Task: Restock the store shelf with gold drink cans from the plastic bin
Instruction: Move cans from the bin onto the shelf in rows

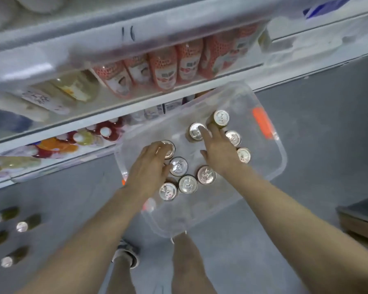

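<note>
Grey floor below white store shelving.
You look down on a smooth grey floor; white metal shelf tiers run along its far side, and a low brown wooden crate sits right.

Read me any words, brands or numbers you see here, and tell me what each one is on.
No text here is readable.
Red bottles on the shelf: labels blurred.
Pale packets left of them: print blurred.
Shelf edge: two dark marks, unclear.
Gold cans in the plastic bin: only plain tops show.
</note>
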A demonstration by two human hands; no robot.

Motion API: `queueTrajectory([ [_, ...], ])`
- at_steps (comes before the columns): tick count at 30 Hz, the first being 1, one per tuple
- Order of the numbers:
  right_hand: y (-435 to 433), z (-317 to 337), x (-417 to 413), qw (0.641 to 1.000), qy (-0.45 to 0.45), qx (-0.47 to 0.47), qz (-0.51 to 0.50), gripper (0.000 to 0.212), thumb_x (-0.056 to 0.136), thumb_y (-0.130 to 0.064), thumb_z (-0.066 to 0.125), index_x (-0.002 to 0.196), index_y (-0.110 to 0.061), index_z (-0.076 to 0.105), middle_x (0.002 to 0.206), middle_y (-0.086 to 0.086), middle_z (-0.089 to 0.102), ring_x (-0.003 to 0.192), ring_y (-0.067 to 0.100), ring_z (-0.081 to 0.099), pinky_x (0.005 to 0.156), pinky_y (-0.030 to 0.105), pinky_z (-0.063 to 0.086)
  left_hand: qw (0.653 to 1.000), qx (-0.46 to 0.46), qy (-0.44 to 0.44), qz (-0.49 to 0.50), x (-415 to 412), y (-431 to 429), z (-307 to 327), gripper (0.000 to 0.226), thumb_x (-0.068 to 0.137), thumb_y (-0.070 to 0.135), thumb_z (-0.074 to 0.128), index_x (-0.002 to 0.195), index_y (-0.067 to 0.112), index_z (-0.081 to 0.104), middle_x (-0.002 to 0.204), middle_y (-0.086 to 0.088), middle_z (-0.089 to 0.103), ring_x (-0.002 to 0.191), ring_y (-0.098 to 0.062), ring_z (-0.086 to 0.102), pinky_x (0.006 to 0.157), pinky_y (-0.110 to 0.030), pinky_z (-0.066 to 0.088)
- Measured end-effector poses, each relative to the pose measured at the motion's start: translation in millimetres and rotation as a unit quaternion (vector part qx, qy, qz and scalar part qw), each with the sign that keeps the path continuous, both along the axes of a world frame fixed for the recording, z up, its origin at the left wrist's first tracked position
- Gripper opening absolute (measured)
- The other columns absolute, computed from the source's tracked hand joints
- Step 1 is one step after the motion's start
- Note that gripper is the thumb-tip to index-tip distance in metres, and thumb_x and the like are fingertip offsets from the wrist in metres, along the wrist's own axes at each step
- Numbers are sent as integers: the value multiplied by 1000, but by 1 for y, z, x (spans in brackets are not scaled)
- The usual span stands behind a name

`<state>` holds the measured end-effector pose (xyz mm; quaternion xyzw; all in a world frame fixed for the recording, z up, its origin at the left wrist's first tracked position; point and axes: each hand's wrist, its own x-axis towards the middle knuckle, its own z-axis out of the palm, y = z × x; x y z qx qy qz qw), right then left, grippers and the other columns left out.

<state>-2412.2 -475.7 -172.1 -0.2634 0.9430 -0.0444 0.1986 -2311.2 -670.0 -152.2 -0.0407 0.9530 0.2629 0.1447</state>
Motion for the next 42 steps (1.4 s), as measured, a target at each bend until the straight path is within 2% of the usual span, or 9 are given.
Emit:
queueTrajectory([
  [3,-12,-29,-22,1000,-11,7,-14,80,83,-18,70,149,-8,26,147,21,30,129,40,38,100,43,40,1000,-9,-12,26,-7,5,-25,51,78,14,71,126,10,55,128,-13,52,108,-38,51,89,-44,48],
  [6,-16,-57,-30,998,-40,8,-39,89,83,-23,73,151,-8,18,147,20,29,126,38,41,101,43,41,997,-25,-35,68,-12,10,-44,56,79,15,69,132,12,49,132,-11,48,108,-38,51,88,-44,47],
  [11,-16,-84,-25,989,-42,-88,-107,76,78,-17,77,141,-8,35,131,17,44,109,38,54,80,45,49,988,-35,-89,123,-19,19,-68,68,87,31,64,143,7,35,132,-15,45,105,-39,53,89,-46,45],
  [15,-14,-88,-25,982,-40,-137,-124,70,75,-14,79,134,-3,42,129,16,49,107,36,56,85,42,48,980,-31,-113,160,-29,25,-77,74,87,39,64,143,4,31,133,-18,46,109,-41,55,89,-44,44],
  [22,3,-57,-6,958,-57,-217,-177,66,76,-17,80,130,-5,45,125,11,55,109,26,56,90,34,47,971,-15,-118,207,-40,22,-68,57,80,34,70,125,7,47,118,-15,57,101,-37,59,82,-40,45],
  [26,13,-25,11,942,-50,-247,-223,69,78,-26,79,134,-8,43,123,6,52,107,18,53,84,18,37,977,-2,-71,202,-31,23,-31,62,76,30,73,128,10,46,119,-13,58,101,-36,60,83,-39,44],
  [34,9,77,55,921,-19,-282,-269,70,73,-32,83,128,-8,48,116,2,52,104,22,54,80,28,42,978,77,-3,192,11,7,78,59,67,30,75,117,21,45,107,-3,64,96,-27,60,75,-29,41],
  [39,-15,151,93,899,-23,-334,-283,71,70,-40,81,128,-18,47,118,-2,53,108,18,55,90,38,48,981,73,59,170,53,-32,149,56,66,48,71,113,29,46,104,3,65,97,-22,58,75,-32,44],
  [42,-41,193,119,899,-12,-342,-273,66,71,-46,79,123,-21,47,117,-5,55,105,15,56,87,26,44,979,71,104,157,83,-64,192,57,67,44,71,116,26,49,106,2,64,97,-24,58,77,-34,46],
])
